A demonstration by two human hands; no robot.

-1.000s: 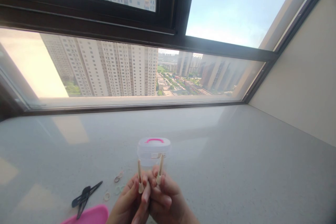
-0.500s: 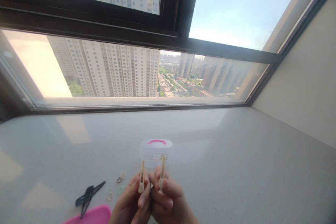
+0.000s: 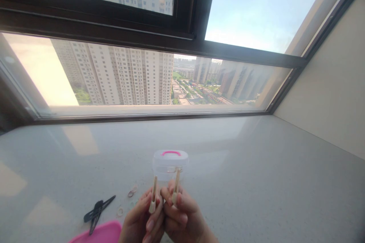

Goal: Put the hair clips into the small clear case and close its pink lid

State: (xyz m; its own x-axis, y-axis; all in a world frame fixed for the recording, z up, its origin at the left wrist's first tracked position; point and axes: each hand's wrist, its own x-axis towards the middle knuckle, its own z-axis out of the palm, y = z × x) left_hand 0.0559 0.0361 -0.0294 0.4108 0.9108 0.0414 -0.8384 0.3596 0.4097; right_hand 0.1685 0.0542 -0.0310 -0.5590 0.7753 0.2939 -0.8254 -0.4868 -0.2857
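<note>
My left hand (image 3: pixel 141 223) pinches a cream hair clip (image 3: pixel 153 194) that points upward. Pressed against it, my right hand (image 3: pixel 184 220) pinches a second cream hair clip (image 3: pixel 176 188), also upright. Both hands are low at the frame's bottom centre, knuckles touching. Just beyond the clips stands a small clear plastic box (image 3: pixel 170 164) with a pink handle on its lid, closed, on the pale sill.
Black hair clips (image 3: pixel 98 209) lie on the sill (image 3: pixel 256 167) to the left, near a pink lid or tray (image 3: pixel 98 233) at the bottom edge. Small elastic rings (image 3: pixel 132 191) lie between them and the box. A large window (image 3: pixel 142 72) lies behind; a wall (image 3: pixel 327 79) stands at right.
The hands have stayed together with both clips; the clips have tilted slightly. The view shifted a little to the left.
</note>
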